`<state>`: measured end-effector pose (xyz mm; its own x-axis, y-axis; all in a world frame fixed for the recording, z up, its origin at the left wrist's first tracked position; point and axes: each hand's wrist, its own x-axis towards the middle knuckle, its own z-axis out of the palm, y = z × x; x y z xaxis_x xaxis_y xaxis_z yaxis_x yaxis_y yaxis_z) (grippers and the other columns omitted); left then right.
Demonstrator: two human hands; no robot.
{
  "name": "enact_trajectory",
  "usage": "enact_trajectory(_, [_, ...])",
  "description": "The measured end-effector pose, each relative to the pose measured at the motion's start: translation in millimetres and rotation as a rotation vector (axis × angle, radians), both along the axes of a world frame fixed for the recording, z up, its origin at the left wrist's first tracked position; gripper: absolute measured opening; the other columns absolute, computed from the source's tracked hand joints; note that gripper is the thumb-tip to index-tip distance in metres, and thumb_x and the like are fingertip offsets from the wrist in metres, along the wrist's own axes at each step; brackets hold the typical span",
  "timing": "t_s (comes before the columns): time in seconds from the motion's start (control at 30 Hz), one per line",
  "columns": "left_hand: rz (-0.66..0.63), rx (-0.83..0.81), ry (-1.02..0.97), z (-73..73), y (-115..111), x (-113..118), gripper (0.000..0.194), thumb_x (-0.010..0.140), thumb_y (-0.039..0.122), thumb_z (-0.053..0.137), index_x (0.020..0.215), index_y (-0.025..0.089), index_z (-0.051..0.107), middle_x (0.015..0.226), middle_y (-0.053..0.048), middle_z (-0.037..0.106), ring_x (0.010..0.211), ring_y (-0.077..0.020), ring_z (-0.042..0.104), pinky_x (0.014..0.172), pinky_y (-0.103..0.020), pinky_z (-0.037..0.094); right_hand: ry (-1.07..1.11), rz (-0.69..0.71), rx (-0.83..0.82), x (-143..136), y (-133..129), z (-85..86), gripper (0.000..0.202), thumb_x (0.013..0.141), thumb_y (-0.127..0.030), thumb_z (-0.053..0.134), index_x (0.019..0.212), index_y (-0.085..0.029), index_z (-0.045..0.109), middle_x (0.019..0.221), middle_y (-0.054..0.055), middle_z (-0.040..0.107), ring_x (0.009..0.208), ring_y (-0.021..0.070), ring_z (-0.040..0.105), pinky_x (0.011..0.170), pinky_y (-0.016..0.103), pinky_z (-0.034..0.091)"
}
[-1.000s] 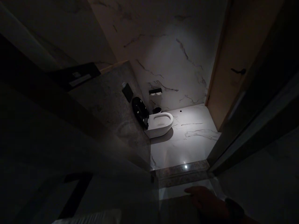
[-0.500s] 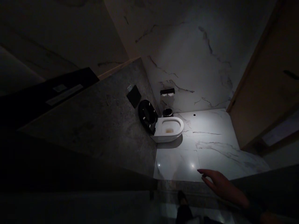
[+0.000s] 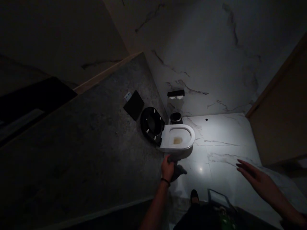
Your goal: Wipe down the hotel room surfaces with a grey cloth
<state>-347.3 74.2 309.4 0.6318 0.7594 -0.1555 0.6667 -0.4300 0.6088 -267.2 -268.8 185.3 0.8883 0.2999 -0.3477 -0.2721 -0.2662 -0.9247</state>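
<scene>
Closed round a dark grey cloth (image 3: 177,172), my left hand (image 3: 168,168) is just below the white toilet bowl (image 3: 180,136) in the view. A dark band circles that wrist. My right hand (image 3: 255,179) is over the floor at the right, its fingers apart and nothing in them. The toilet's black seat and lid (image 3: 151,125) stand raised against the grey wall. Brownish water or residue shows at the bottom of the bowl.
A black flush plate (image 3: 134,105) is on the grey wall (image 3: 100,137). On the marble wall hangs a paper holder (image 3: 176,93), above a small black bin (image 3: 176,117). A wooden door (image 3: 283,105) stands right; my shoe (image 3: 194,193) is below.
My left hand has come into view with the cloth. My right hand has moved right. The view is closer to the toilet, and a dark bag-like item shows at the bottom.
</scene>
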Motion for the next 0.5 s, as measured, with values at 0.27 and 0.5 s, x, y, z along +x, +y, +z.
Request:
enact_trajectory(0.27, [-1.066, -0.618, -0.209, -49.8, -181, 144, 0.064, 0.069, 0.022, 0.076, 0.13, 0.018, 0.059, 0.137, -0.01, 0.056, 0.124, -0.0249, 0.055, 0.107, -0.036, 0.043, 0.537, -0.348, 0.295, 93, 18, 13.7, 0.106, 0.044, -0.07, 0.071, 0.132, -0.016, 0.049, 0.144, 0.018, 0.04, 0.131, 0.0387, 0.039, 0.081, 0.039, 0.06])
enact_trajectory(0.5, [-0.476, -0.635, -0.108, -69.3, -132, 232, 0.038, 0.071, 0.035, 0.064, 0.102, 0.014, 0.071, 0.103, -0.011, 0.072, 0.081, -0.018, 0.068, 0.079, -0.032, 0.055, 0.294, -0.422, 0.048, 215, -82, -27.9, 0.063, 0.05, -0.064, 0.067, 0.094, -0.019, 0.063, 0.11, 0.015, 0.066, 0.102, 0.0353, 0.063, 0.088, 0.044, 0.056])
